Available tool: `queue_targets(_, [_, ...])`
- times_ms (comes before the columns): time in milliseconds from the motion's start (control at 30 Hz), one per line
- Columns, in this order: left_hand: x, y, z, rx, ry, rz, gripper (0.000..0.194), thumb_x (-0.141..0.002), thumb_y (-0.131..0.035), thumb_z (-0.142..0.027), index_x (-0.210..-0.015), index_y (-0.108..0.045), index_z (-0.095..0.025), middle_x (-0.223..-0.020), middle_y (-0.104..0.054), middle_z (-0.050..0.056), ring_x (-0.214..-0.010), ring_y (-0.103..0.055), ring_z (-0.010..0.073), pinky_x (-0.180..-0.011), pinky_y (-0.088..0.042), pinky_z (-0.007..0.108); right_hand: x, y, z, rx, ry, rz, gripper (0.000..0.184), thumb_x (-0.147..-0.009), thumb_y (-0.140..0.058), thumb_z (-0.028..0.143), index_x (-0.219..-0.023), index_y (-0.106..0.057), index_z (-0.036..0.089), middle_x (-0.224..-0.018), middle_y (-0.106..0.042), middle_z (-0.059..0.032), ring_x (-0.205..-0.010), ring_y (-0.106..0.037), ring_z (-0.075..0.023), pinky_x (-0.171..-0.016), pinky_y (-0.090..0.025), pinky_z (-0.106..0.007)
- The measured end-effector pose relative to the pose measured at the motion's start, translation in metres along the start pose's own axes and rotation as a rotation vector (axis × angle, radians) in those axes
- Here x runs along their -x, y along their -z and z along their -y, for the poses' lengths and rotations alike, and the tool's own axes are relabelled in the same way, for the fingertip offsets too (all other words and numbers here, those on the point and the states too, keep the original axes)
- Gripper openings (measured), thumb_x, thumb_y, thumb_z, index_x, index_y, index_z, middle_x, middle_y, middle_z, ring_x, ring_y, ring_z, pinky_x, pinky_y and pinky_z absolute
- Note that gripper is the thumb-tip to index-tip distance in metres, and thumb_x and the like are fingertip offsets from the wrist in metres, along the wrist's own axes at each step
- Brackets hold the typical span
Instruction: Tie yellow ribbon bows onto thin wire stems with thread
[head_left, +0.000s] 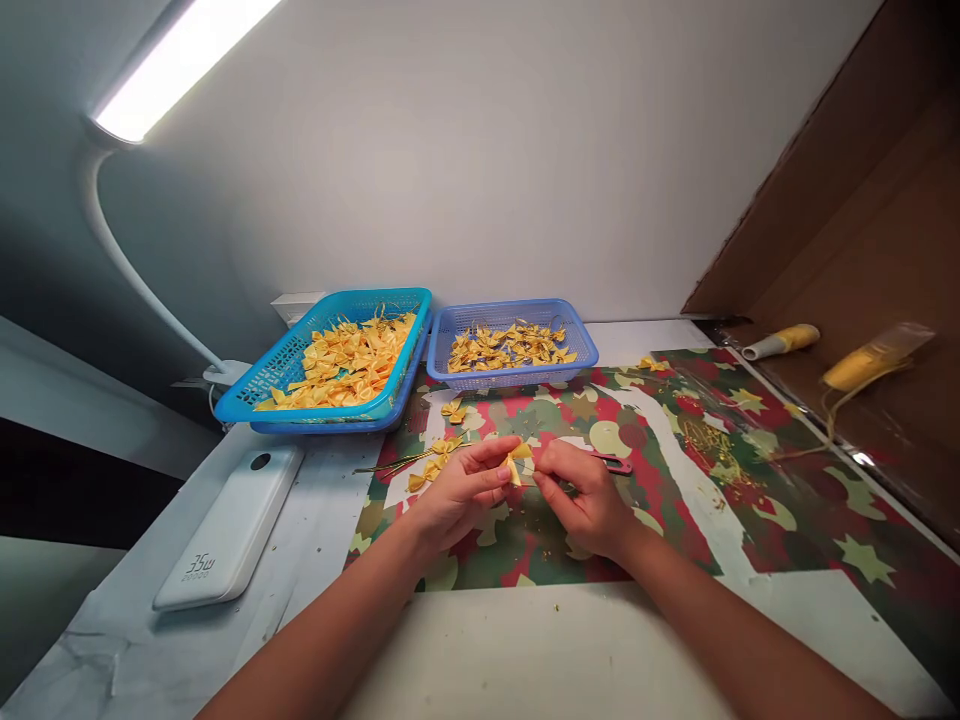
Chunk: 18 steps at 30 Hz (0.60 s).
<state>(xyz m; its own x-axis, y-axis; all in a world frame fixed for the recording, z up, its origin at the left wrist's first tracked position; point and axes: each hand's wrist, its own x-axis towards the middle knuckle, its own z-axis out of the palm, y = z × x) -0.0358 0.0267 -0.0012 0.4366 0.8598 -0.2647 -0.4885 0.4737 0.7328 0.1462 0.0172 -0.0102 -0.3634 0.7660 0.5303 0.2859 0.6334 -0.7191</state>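
Observation:
My left hand [472, 486] pinches a small yellow ribbon bow [519, 462] between thumb and fingers, in the middle of the view. Close beside it, my right hand [583, 497] is closed, its fingertips near the ribbon's right edge. Whatever those fingertips pinch is too fine to name. A dark pink tool with a looped end [616, 465] shows behind the right hand; whether it lies on the table or is held cannot be told. Left of my left hand lie a few finished yellow bows [427, 475] and thin gold strands [386, 466].
A turquoise basket [247, 400] piled with yellow bows stands back left, with a blue-violet basket [589, 355] of bows beside it. Camouflage-patterned sheet [540, 560] covers the table. A white power bank [232, 530], lamp [150, 300], thread spools [787, 341] and gold scraps [712, 450] surround it.

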Motion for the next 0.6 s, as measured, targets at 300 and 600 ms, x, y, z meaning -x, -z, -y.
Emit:
queue_targets(300, [0.0007, 0.0021, 0.0011, 0.027, 0.033, 0.004, 0.033, -0.060, -0.083, -0.014, -0.091, -0.075, -0.021, -0.077, -0.067, 0.000, -0.064, -0.061, 0.0092, -0.064, -0.050, 0.022, -0.0004, -0.0001, 0.0007, 0.023, -0.014, 0.001, 0.020, -0.086, -0.045, 0.012, -0.069, -0.047, 0.021, -0.064, -0.045, 0.0011, -0.063, -0.042, -0.0148, -0.059, -0.033, -0.028])
queue_targets(600, [0.0004, 0.0021, 0.0003, 0.029, 0.042, 0.024, 0.032, -0.059, -0.083, -0.013, -0.089, -0.075, -0.022, -0.082, -0.066, -0.002, -0.065, -0.062, 0.0080, -0.066, -0.051, 0.022, -0.0009, 0.0002, 0.0024, 0.030, 0.011, -0.010, 0.021, -0.085, -0.044, 0.010, -0.068, -0.044, 0.021, -0.063, -0.043, 0.0017, -0.061, -0.040, -0.0143, -0.058, -0.032, -0.027])
